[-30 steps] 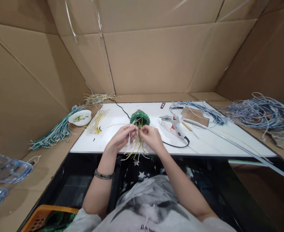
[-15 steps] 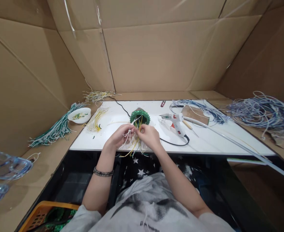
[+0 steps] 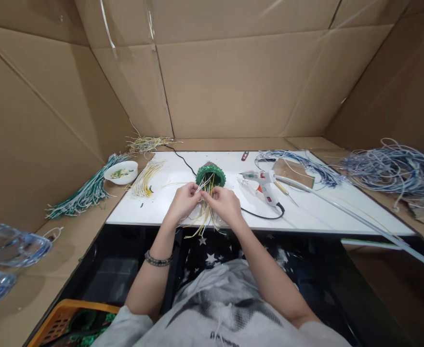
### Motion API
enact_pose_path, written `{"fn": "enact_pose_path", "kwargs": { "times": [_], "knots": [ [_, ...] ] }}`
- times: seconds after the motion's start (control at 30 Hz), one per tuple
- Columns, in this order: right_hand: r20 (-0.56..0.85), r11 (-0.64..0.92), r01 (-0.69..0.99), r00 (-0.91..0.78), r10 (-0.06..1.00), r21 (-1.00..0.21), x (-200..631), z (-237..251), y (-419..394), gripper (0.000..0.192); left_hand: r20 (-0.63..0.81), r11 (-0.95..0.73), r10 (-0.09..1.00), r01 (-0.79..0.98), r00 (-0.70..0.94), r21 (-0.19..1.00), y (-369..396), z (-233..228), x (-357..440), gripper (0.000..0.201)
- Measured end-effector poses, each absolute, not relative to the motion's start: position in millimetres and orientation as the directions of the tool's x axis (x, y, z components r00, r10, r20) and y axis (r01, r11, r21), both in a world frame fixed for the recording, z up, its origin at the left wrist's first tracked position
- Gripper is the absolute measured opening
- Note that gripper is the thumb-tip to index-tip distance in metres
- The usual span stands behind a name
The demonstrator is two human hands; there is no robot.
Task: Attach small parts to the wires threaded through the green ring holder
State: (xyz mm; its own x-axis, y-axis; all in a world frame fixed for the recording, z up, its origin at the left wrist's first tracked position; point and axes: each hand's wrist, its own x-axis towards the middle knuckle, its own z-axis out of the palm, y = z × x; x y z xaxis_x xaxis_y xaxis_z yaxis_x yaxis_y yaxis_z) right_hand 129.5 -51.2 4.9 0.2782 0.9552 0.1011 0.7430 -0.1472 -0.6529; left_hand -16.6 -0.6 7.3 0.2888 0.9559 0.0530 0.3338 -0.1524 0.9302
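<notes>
On the white board lies a green, bumpy, hollow piece [image 3: 210, 169], its dark opening facing me. A bunch of thin white and yellow wires [image 3: 205, 217] comes out of that opening and hangs past the board's front edge. My left hand [image 3: 185, 200] pinches white wires close to the opening. Touching its fingertips, my right hand [image 3: 223, 202] pinches wires of the same bunch from the other side. The exact strands between my fingers are too small to make out.
To the right are a glue gun [image 3: 264, 183], an awl [image 3: 284, 191], a brown block [image 3: 293, 172] and blue-white wire bundles [image 3: 306, 165]. Leftward lie a white bowl [image 3: 121, 172], yellow wires [image 3: 145, 180] and green wires [image 3: 85, 193]. An orange basket [image 3: 58, 320] stands below.
My left hand has turned, its fingers now closer around the white wires and nearer my right hand. The white ends below that hand are less visible. The view has shifted slightly.
</notes>
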Motion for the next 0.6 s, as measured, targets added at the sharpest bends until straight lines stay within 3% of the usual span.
{"fn": "enact_pose_path", "kwargs": {
  "times": [0.1, 0.17, 0.27, 0.4, 0.6],
  "knots": [
    [0.098, -0.133, 0.757, 0.253, 0.963, -0.639, 129, 5, -51, 0.027, 0.114, -0.233, 0.947, 0.4, 0.299, 0.887, 0, 5, -15, 0.004],
    [0.1, -0.124, 0.749, 0.246, 0.964, -0.65, 130, 5, -50, 0.021, 0.119, -0.252, 0.941, 0.421, 0.317, 0.871, 0, 5, -14, 0.013],
    [0.105, -0.12, 0.731, 0.255, 0.961, -0.672, 130, 3, -50, 0.021, 0.033, -0.172, 0.942, 0.393, 0.335, 0.903, -3, 8, -12, 0.027],
    [0.106, -0.11, 0.7, 0.259, 0.96, -0.705, 131, 2, -51, 0.029, -0.111, 0.018, 0.93, 0.259, 0.349, 0.966, -5, 9, -5, 0.031],
    [0.105, -0.088, 0.657, 0.25, 0.963, -0.749, 132, 3, -52, 0.032, -0.101, 0.025, 0.944, 0.239, 0.312, 0.971, -1, 0, 1, 0.025]
  ]
}}
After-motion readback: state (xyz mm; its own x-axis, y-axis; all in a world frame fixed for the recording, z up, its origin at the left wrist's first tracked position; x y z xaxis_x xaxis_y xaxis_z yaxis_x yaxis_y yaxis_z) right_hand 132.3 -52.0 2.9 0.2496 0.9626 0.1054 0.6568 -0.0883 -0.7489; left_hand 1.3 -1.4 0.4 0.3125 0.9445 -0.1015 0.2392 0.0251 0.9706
